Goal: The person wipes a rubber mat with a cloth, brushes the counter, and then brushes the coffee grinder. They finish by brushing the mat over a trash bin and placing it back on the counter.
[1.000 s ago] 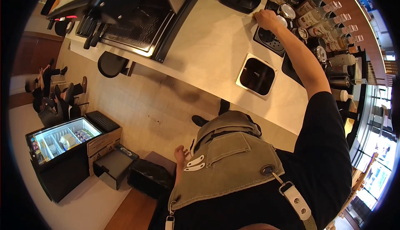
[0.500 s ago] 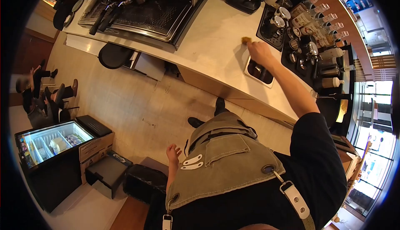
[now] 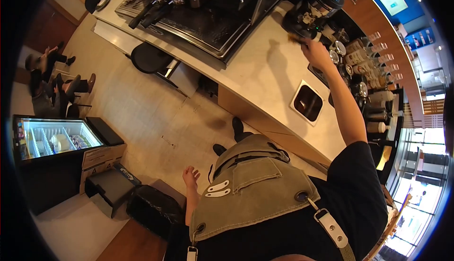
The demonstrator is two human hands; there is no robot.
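Note:
My right hand point(image 3: 316, 54) is closed on a small brush point(image 3: 296, 38) with brown bristles, its handle mostly hidden in my fingers. The hand is over the far part of the pale counter point(image 3: 255, 60), just in front of a black coffee grinder point(image 3: 302, 19). A steel-rimmed rectangular opening point(image 3: 308, 102) is set into the counter, nearer to me than the hand. Low beside my apron hangs my left hand point(image 3: 191, 176), holding nothing, its fingers loosely bent and apart.
An espresso machine point(image 3: 203, 29) with portafilters stands on the counter to the left. Metal pitchers point(image 3: 360, 91) and glass bottles point(image 3: 366, 55) line the right side. Behind me are a lit display freezer point(image 3: 59, 138) and a black bin point(image 3: 153, 209). Seated people point(image 3: 59, 86) are farther left.
My right hand, with the brush, has moved away from beside the rectangular opening towards the grinder. The view has shifted, showing more of the grinder. My left hand still hangs low.

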